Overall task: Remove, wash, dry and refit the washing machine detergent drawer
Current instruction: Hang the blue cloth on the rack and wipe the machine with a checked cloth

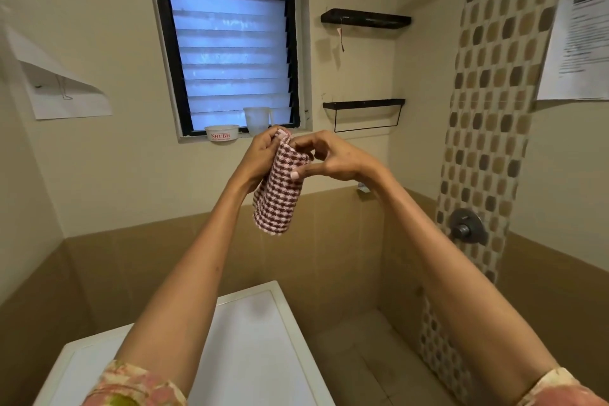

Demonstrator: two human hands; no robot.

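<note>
Both hands raised at chest height, meeting on one checked cloth (pixel 279 198). Left hand (pixel 262 152): grip closed around the cloth's top corner, fingers curled over the pale hem. Right hand (pixel 331 160): fingertips pinch the upper edge from the other side, thumb laid against the weave. The cloth hangs down between them in a loose roll, lower end free.

Step, as I judge it: the drying stage, with the cloth being readied or folded, not yet put to the drawer. Next move calls for bringing cloth and drawer together; one hand must let go to take the drawer up.

The detergent drawer is nowhere in view. I cannot say whether it is washed, or where it lies.

Below the arms, the washing machine top (pixel 253 336) shows white; its front panel and drawer slot are cut off by the lower edge. On the window sill stand a small white tub (pixel 222 134) and a translucent jug (pixel 257 120), partly behind the hands. A shower valve (pixel 467 229) sits on the right wall. The print on the wall papers is too small to read.
</note>
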